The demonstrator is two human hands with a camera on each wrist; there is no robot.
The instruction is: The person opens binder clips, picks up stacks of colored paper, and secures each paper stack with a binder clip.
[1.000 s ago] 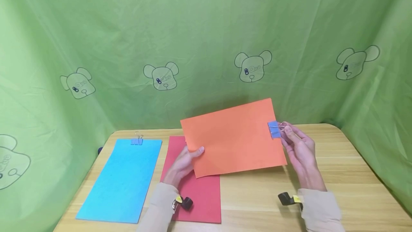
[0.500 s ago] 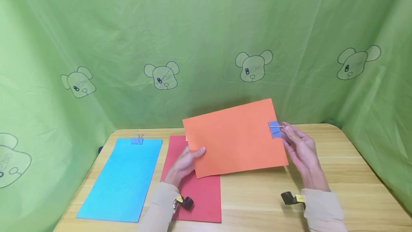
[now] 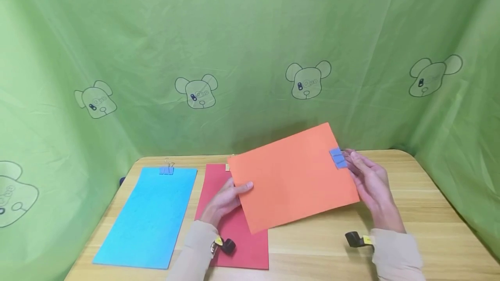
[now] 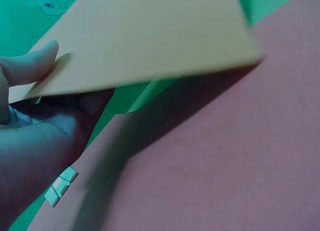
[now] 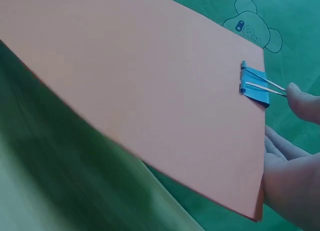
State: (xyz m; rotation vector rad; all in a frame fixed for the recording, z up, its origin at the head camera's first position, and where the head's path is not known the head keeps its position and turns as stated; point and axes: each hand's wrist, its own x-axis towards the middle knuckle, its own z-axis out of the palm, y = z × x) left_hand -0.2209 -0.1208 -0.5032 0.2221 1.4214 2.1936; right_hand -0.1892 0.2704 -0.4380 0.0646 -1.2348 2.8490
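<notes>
An orange stack of paper [image 3: 293, 181] is held tilted above the table, its long side running left to right. My left hand [image 3: 226, 198] grips its left edge, thumb on the front face and fingers behind, as the left wrist view shows too. A blue binder clip [image 3: 338, 158] bites the middle of the right edge. My right hand [image 3: 371, 181] pinches the clip's wire handles [image 5: 272, 87] with the thumb in front; its other fingers are partly behind the paper.
Blue paper [image 3: 146, 220] with its own binder clip [image 3: 166, 170] lies at the left of the wooden table [image 3: 433, 211]. Red paper [image 3: 242, 248], with a pale clip [image 3: 228, 167] at its top, lies partly under the left arm. A green curtain [image 3: 250, 34] surrounds the table.
The orange paper's left end has swung down and to the right, so the stack tilts more. My right hand has shifted slightly right with the clip.
</notes>
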